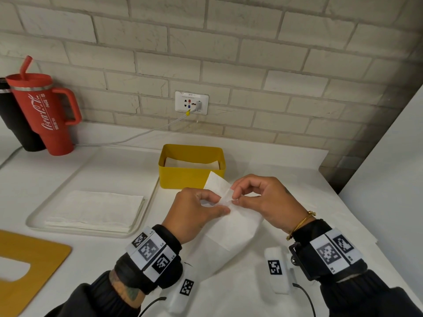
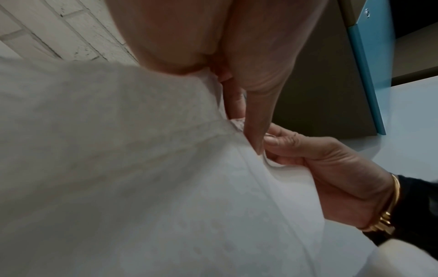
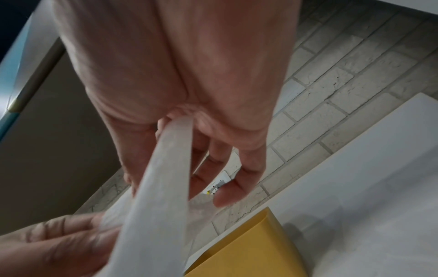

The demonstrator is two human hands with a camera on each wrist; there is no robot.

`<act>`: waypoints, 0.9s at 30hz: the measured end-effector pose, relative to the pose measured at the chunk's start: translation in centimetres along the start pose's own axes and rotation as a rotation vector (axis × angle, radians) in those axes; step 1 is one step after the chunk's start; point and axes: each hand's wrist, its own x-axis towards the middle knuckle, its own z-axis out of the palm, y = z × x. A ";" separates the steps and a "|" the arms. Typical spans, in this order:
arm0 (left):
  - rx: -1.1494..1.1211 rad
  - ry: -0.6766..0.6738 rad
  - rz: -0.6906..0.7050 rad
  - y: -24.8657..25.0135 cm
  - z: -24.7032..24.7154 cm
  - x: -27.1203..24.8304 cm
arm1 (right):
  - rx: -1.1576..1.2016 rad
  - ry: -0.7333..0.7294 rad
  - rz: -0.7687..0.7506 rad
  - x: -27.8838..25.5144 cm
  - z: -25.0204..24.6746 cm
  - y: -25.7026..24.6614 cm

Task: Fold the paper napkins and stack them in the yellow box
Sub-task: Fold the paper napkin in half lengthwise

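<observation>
I hold one white paper napkin above the counter, just in front of the yellow box. My left hand pinches its upper edge between thumb and fingers, and my right hand pinches the same edge right beside it. The napkin hangs down from both hands toward me; its far corner rises in front of the box wall. Folded napkins lie inside the box. In the right wrist view the napkin runs between my fingers, with the box below.
A white tray at left holds a stack of unfolded napkins. A red tumbler and a black cup stand at the back left. A yellow mat lies near left. A cable runs from the wall socket.
</observation>
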 end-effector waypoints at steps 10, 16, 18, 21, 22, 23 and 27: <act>0.031 -0.023 0.004 0.0 0.1 -0.2 | -0.050 -0.005 0.024 -0.2 0.2 0.1; 0.003 -0.025 0.005 0.3 -0.1 -0.3 | 0.035 0.017 0.020 -0.2 0.2 0.4; -0.005 -0.026 0.001 0.3 -0.2 -0.2 | 0.077 0.046 0.014 -0.2 0.1 0.4; 0.002 -0.027 -0.005 0.3 -0.2 -0.2 | 0.122 0.062 -0.018 -0.3 0.0 0.7; 0.004 -0.026 -0.005 0.3 -0.2 -0.1 | 0.149 0.068 -0.028 -0.4 -0.1 0.7; 0.002 -0.022 -0.008 0.3 -0.2 -0.1 | 0.180 0.075 -0.030 -0.4 -0.2 0.8; -0.043 -0.021 -0.035 0.4 -0.1 -0.1 | 0.189 0.035 0.031 -0.3 -0.6 1.2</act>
